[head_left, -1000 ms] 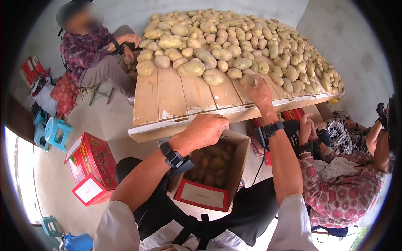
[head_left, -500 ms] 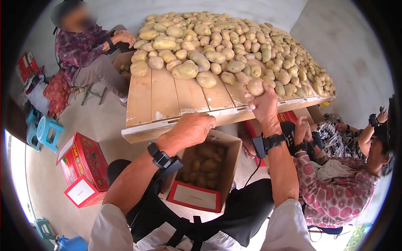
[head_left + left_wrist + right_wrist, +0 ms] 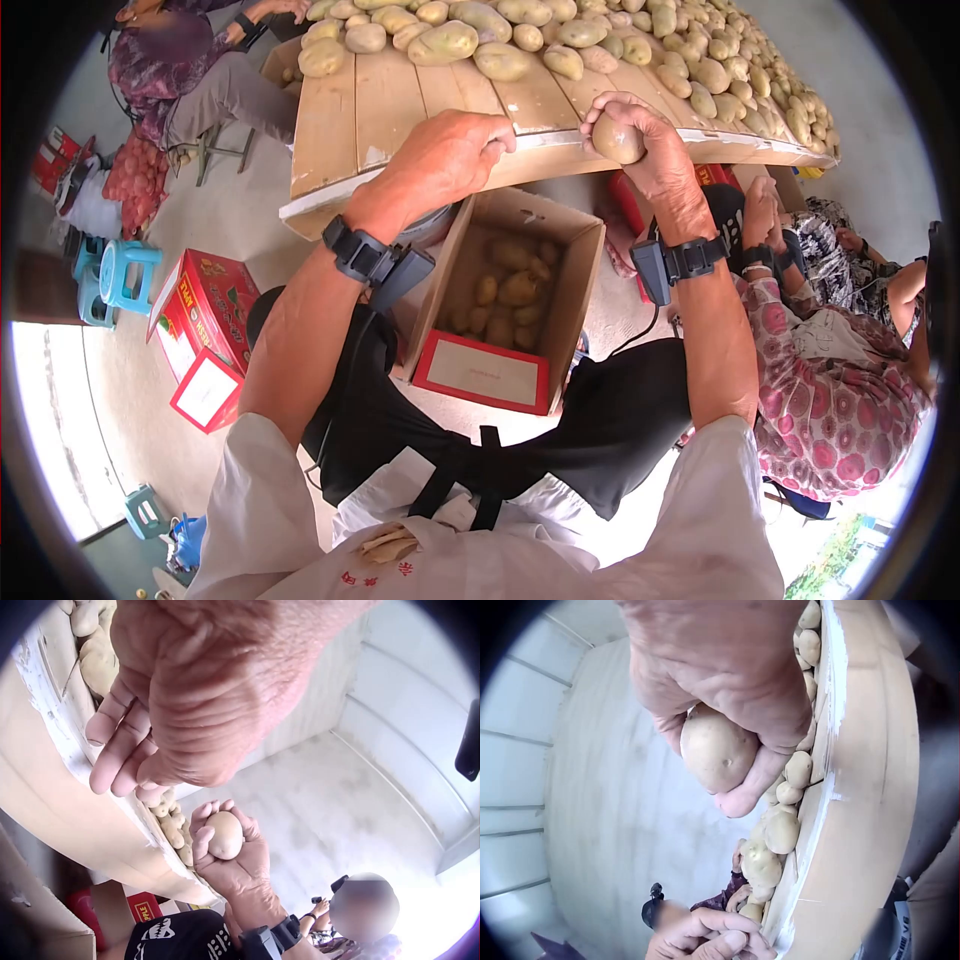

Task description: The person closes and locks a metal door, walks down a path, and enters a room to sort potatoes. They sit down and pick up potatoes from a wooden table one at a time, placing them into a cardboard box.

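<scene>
My right hand [image 3: 655, 150] curls its fingers and thumb around a potato [image 3: 617, 138] at the front edge of the wooden table [image 3: 390, 105]. Up close in the right wrist view, the pale round potato [image 3: 716, 754] shows small eyes and a smooth skin. My left hand [image 3: 445, 155] is at the same edge, further left, with its fingers loosely bent and nothing in them. A spread of potatoes [image 3: 505, 62] covers the table beyond both hands. Below, between the knees, stands an open carton [image 3: 578, 255] with several potatoes [image 3: 515, 288] at its bottom.
A red apple box [image 3: 205, 315] stands on the floor at left, with blue stools [image 3: 130, 272] and a red net sack [image 3: 137, 178] behind it. One person [image 3: 160, 75] sits at the table's left end. Another in a patterned top [image 3: 830, 400] sits close at right.
My right hand has drawn the potato back from the tabletop to the front edge and turned it upward. The left hand has stayed near the edge. The head view has tilted down.
</scene>
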The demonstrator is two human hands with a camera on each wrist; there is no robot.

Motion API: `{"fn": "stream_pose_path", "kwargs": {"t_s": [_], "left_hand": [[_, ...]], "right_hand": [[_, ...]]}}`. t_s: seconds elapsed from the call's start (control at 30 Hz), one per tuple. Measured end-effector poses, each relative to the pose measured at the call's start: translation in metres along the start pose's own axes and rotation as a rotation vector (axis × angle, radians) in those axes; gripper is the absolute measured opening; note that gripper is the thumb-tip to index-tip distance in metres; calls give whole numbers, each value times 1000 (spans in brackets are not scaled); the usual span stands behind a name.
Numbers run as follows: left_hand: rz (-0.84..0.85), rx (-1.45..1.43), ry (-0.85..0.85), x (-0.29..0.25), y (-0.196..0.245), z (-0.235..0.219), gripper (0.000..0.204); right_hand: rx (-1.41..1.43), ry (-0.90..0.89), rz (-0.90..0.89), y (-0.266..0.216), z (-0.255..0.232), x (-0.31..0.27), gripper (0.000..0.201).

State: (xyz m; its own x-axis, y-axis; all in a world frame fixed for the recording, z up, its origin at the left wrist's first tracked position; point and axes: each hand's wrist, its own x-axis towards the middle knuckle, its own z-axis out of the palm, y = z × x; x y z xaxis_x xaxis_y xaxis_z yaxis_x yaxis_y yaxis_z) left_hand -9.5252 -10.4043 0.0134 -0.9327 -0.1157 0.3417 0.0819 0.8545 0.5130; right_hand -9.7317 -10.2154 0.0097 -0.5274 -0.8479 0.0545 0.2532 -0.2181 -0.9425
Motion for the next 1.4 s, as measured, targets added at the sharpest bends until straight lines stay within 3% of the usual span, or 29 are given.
{"fn": "stream_pose_path", "kwargs": {"t_s": [0.03, 0.1, 0.23, 0.47, 0.77, 0.97, 1.03, 1.1, 1.17, 1.23, 1.3, 1.4], "left_hand": [[1, 16, 15, 1, 0, -1, 13], [-3, 33, 28, 4, -1, -2, 14], [-84, 68, 15, 6, -5, -3, 15], [-213, 101, 29, 7, -11, -6, 15], [-301, 79, -13, 9, -6, -8, 15], [-268, 106, -33, 9, -7, -5, 13], [-225, 83, -17, 7, -7, -5, 11], [-215, 80, -13, 5, -8, -6, 11], [-201, 77, -8, 5, -7, -6, 10], [-193, 53, -18, 4, -8, -6, 9], [-186, 49, -25, 3, -9, -8, 9], [-170, 35, -32, 1, -8, -9, 8]], "right_hand": [[8, 0, 12, 3, 2, -3, 22], [-302, -92, 85, 2, 10, -10, 19], [-402, -130, 142, 9, 41, -21, 21], [-405, -102, 233, 43, 58, -10, 30], [-285, -78, 231, 41, 52, -8, 20], [-313, 119, 161, 14, 41, 7, 18], [-443, 228, 34, 13, 28, 23, 17], [-494, 287, 26, 13, 17, 43, 22], [-942, 379, -172, 19, 3, 64, 32], [-1021, 400, -163, 19, -2, 79, 40], [-1464, 392, -119, 19, -1, 94, 45], [-1531, 397, -70, 18, 10, 111, 52]]}}
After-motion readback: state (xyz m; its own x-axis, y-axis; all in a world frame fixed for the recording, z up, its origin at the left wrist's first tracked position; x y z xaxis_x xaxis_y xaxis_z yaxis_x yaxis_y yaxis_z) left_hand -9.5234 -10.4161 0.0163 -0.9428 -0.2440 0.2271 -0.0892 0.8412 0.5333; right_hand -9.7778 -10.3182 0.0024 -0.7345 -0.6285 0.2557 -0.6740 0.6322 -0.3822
